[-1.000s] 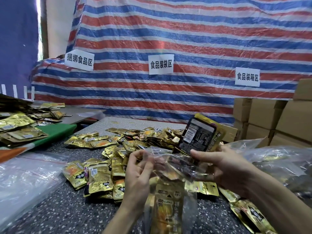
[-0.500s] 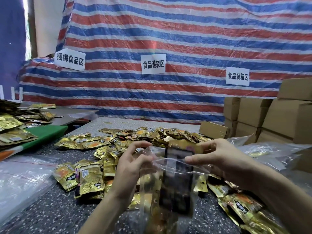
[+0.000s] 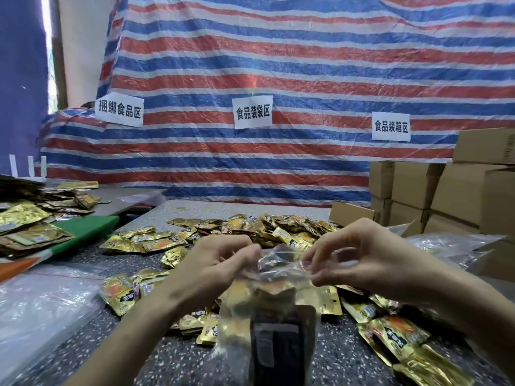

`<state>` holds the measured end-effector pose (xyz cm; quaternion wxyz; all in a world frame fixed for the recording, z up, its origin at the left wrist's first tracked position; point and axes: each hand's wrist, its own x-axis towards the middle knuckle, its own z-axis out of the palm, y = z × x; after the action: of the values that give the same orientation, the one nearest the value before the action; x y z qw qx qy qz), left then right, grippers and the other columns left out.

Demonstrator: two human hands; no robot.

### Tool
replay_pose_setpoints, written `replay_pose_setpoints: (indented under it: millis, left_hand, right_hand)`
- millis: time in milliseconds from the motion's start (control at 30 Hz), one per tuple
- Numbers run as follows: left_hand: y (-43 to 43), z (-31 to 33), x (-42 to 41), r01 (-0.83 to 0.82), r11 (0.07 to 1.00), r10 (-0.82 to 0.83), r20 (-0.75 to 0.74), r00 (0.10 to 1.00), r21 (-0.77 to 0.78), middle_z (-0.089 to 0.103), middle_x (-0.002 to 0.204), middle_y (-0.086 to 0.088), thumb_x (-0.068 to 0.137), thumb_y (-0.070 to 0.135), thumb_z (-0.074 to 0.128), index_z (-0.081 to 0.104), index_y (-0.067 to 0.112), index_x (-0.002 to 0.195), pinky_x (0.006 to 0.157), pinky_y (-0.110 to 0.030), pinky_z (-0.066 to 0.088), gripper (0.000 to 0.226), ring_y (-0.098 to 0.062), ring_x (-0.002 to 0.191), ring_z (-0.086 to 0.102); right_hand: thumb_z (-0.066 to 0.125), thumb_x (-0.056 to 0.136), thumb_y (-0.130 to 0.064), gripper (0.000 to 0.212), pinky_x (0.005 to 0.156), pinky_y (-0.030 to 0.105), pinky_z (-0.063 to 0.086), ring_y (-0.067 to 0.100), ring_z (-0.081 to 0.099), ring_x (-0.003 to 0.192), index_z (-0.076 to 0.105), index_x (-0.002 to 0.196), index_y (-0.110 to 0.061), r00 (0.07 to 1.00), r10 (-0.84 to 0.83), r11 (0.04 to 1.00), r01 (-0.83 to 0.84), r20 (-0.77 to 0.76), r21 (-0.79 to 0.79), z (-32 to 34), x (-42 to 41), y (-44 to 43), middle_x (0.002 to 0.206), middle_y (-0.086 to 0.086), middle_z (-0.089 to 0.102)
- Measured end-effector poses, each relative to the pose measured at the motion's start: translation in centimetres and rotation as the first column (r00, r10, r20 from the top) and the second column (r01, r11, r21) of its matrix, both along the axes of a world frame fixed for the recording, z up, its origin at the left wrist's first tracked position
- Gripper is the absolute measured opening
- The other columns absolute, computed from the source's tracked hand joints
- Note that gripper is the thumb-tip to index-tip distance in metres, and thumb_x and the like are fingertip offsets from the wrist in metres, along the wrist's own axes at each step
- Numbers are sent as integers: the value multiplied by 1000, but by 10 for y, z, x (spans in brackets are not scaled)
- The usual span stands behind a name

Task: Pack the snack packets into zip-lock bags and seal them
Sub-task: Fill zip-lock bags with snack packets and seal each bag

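Note:
A clear zip-lock bag (image 3: 267,324) hangs upright over the speckled table (image 3: 172,358), with gold and dark snack packets inside it. My left hand (image 3: 214,271) pinches the left end of the bag's top edge. My right hand (image 3: 359,257) pinches the right end of that same edge. Loose gold snack packets (image 3: 245,232) lie spread across the table behind and beside the bag, and more lie at the right (image 3: 395,338).
A stack of empty clear bags (image 3: 36,307) lies at the left front. Another pile of gold packets (image 3: 25,224) sits on a green board at the far left. Cardboard boxes (image 3: 457,196) are stacked at the right, with filled clear bags (image 3: 446,249) in front.
My right hand pushed the dark packet down into the bag and let it go. Both hands now hold the bag's top edge, closer together.

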<state>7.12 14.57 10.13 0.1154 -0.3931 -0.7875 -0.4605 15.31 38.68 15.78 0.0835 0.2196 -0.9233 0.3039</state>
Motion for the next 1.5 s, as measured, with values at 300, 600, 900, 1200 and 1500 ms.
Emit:
replay_pose_setpoints:
  millis: [300,600,900,1200,1500]
  left_hand:
    - [-3,39,1,-86,974,87,-2,996,-209,54,63,5,82,38,76,55,12,69,57,-32,41,36,-10,58,47]
    - [-39,46,0,163,986,-157,118,981,-37,73,90,-12,73,14,83,71,16,84,79,-35,59,16,-27,85,71]
    - [-46,35,2,2,985,-22,115,993,173,74,84,-15,64,7,82,70,6,92,74,-33,62,30,-29,79,73]
    - [-46,34,4,-35,980,15,103,995,197,74,84,-15,63,5,82,65,3,98,73,-33,61,39,-29,79,73]
    - [-33,26,9,-18,981,2,78,997,193,71,84,-11,72,-10,78,58,5,90,75,-37,59,31,-25,79,70]
  right_hand:
    - [73,80,-53,27,77,48,56,17,68,84,77,82,-27,990,100,987,-86,-97,137,6,11,5,88,-4,74]
    - [79,70,-41,11,84,30,59,7,69,96,79,72,-31,997,41,998,-43,-61,-34,0,13,23,106,-23,64]
    - [83,77,-4,14,65,21,56,15,73,73,79,80,-18,998,-41,982,33,-39,-188,1,13,32,82,4,77]
    - [80,77,-4,12,66,28,59,19,72,72,74,85,-10,986,-129,967,102,-105,-234,-3,14,30,81,5,75]
    - [51,100,-13,34,64,31,49,4,51,71,46,89,-44,973,-200,974,210,-116,79,-7,20,24,84,-5,59]
